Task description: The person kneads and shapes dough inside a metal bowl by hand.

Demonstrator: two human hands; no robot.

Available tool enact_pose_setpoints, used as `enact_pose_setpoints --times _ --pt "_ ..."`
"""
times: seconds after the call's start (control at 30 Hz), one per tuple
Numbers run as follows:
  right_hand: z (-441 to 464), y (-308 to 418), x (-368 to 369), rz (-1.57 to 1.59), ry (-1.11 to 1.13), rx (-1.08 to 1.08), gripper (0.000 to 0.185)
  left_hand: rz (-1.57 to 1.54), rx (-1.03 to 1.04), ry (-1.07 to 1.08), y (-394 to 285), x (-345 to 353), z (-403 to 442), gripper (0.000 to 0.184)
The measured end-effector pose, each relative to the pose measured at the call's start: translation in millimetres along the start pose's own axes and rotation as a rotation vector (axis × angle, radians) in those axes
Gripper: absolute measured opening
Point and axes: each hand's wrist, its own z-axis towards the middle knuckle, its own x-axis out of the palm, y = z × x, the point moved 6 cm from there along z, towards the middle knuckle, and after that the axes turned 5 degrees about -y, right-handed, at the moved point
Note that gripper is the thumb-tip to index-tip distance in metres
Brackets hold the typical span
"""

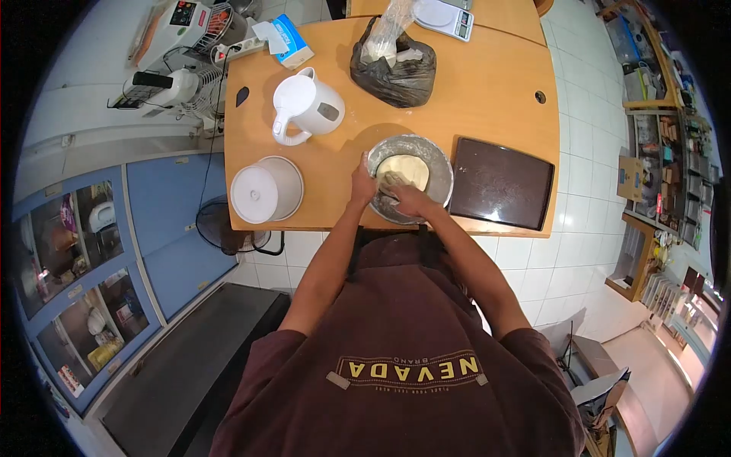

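Note:
A metal bowl [440, 164] sits near the table's front edge, its inside wall smeared with flour. In it lies a pale, rounded lump of dough [406, 167]. My left hand [364, 183] grips the bowl's left rim, its fingers wrapped over the edge. My right hand [403, 195] reaches into the bowl from the front, its floury fingers curled against the near left side of the dough. The undersides of those fingers are hidden.
Right of the bowl lies a dark baking tray [502, 183]. To the left stand a white lidded container [266, 190] and a white kettle [308, 105]. Behind are a black plastic bag [403, 80], a scale [443, 18] and a blue-white box [292, 42].

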Motion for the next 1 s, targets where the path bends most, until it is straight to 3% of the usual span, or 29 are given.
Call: enact_pose_setpoints --times 0.07,0.17,0.37,0.47,0.6,0.7,0.8,0.83,0.93,1.0 --pt "-4.6 -7.6 -2.8 0.173 -0.066 0.04 0.067 -0.005 -0.029 -0.006 0.6 1.2 -3.7 0.079" --pt "-6.9 -14.0 19.0 -0.153 -0.576 -0.129 0.077 -0.002 -0.01 -0.075 11.1 8.0 -6.8 0.081" --pt "1.4 -8.8 31.3 -0.218 -0.418 0.06 0.086 -0.037 -0.12 0.067 14.3 6.4 -2.7 0.083" --pt "9.0 -7.1 24.7 -0.182 -0.379 0.117 0.088 -0.048 0.022 0.002 32.5 13.0 4.4 0.083" --pt "16.5 -9.2 18.2 -0.185 -0.296 0.171 0.08 -0.008 -0.084 0.036 10.2 2.1 0.1 0.081" --pt "16.1 -24.6 0.5 -0.059 -0.323 -0.049 0.07 -0.049 -0.063 0.018 11.9 2.9 -0.1 0.08" --pt "6.4 -51.0 -28.6 0.237 -0.317 0.04 0.059 -0.026 -0.106 0.016 14.5 4.7 -5.4 0.08" --pt "-1.9 -48.9 -37.3 0.126 -0.444 -0.049 0.052 -0.031 -0.125 0.031 14.7 5.2 -4.4 0.08" --pt "-24.9 -46.9 -37.0 0.044 -0.401 0.16 0.045 -0.054 -0.126 0.032 9.3 6.7 -5.1 0.08" --pt "-20.0 -49.7 -6.8 -0.116 -0.51 -0.067 0.053 -0.058 -0.099 0.005 10.7 6.8 -3.5 0.081"
